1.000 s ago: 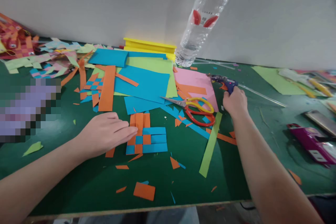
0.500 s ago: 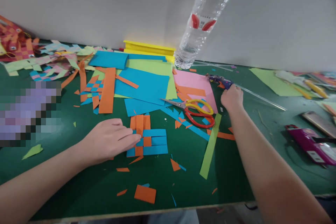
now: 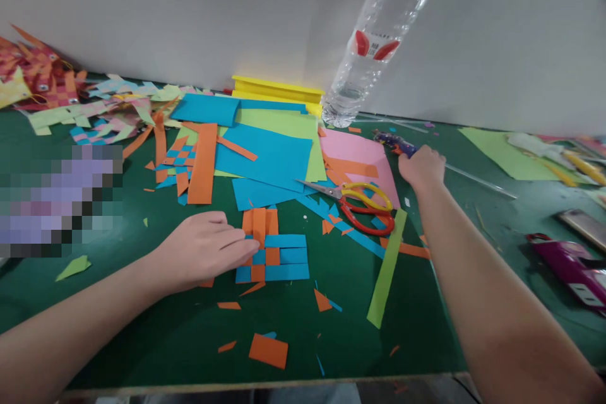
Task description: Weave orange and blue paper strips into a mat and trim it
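My left hand [image 3: 208, 251], fingers together and bent, presses on the left part of a woven paper piece [image 3: 285, 257]. Orange strips run up and down through blue ones there, and loose strip ends stick out at the top and right. At the right, my right hand [image 3: 425, 168] is wrapped around the back of a dark blue hot glue gun [image 3: 396, 142], covering most of its handle. The gun's nozzle points left over a pink sheet [image 3: 345, 145]. Between my hands lie scissors [image 3: 367, 205] with one yellow and one red handle, blades slightly apart.
Behind stand a clear plastic bottle [image 3: 362, 69] and a yellow folded strip [image 3: 279, 88]. Blue sheets [image 3: 265, 154], an orange strip [image 3: 202, 164] and a green strip [image 3: 387, 271] lie around. A magenta power strip [image 3: 568, 265] sits at the right, a blurred-out object [image 3: 57, 202] at the left.
My right hand has moved up over the glue gun's handle, which showed more before. My left hand has slid slightly right across the woven paper. The camera view has shifted a little.
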### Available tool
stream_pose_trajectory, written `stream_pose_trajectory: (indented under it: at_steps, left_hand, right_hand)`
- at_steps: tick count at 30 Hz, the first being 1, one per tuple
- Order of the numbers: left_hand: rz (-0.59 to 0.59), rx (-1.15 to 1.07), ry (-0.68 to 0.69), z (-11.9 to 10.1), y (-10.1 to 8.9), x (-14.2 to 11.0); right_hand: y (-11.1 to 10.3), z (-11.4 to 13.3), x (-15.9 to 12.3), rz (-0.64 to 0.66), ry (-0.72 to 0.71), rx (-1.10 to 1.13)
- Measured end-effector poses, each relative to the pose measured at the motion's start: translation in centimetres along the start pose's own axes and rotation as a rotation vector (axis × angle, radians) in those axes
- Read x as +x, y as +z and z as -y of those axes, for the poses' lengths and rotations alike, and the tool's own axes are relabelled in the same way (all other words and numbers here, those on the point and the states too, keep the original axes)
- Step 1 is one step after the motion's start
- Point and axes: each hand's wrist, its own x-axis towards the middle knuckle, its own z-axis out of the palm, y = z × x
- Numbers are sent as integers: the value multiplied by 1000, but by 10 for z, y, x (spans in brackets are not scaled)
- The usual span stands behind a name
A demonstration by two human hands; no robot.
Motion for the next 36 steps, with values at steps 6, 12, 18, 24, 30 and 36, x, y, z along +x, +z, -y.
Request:
stream_pose_trajectory:
  at_steps: [6, 12, 18, 24, 30, 36]
  left_hand:
    - [-38, 0, 13, 2, -1, -2]
    - [-21, 81, -29, 12, -3, -10]
    - [-19, 129, -93, 29, -14, -16]
    - [40, 17, 57, 19, -8, -12]
    - [102, -88, 58, -1, -5, -1]
    - [110, -79, 48, 6, -7, -5]
  right_hand:
    - [-44, 20, -36, -42, -209, 130]
    - [-48, 20, -106, 298, -624, 183]
    - [-29, 0, -119, 377, -787, 145]
    - [-26, -7, -111, 381, -817, 166]
    - [-31, -4, -116, 142, -805, 155]
    - [-39, 1, -128, -17, -747, 233]
